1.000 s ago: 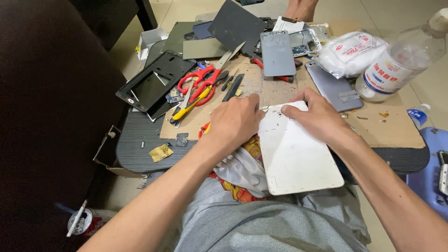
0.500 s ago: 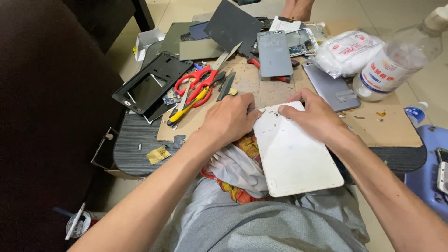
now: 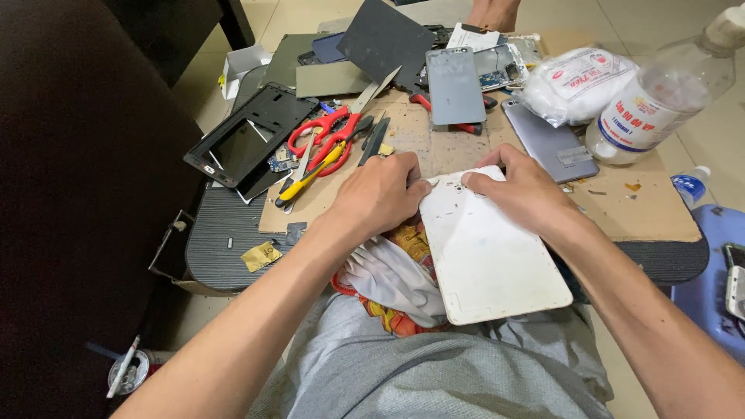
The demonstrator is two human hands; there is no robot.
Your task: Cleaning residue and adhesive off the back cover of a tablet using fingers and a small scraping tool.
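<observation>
A white tablet back cover point(image 3: 489, 256) lies face down across my lap and the front edge of a small dark table point(image 3: 217, 248). My left hand point(image 3: 380, 194) presses its fingertips on the cover's top left corner. My right hand point(image 3: 524, 190) grips the top edge at the right, thumb on the white surface. Under the cover's left side sits a bunched white and orange cloth point(image 3: 388, 283).
Brown cardboard point(image 3: 644, 209) covers the table. On it lie red scissors point(image 3: 330, 136), a yellow-handled tool point(image 3: 310, 174), a black frame point(image 3: 248, 143), grey phone backs point(image 3: 454, 85), a white bag point(image 3: 578, 81) and a clear plastic bottle point(image 3: 660, 97). Another person's feet point(image 3: 493, 14) show at the top.
The view has shifted slightly. Both hands stay at the cover's top edge with only small finger movements.
</observation>
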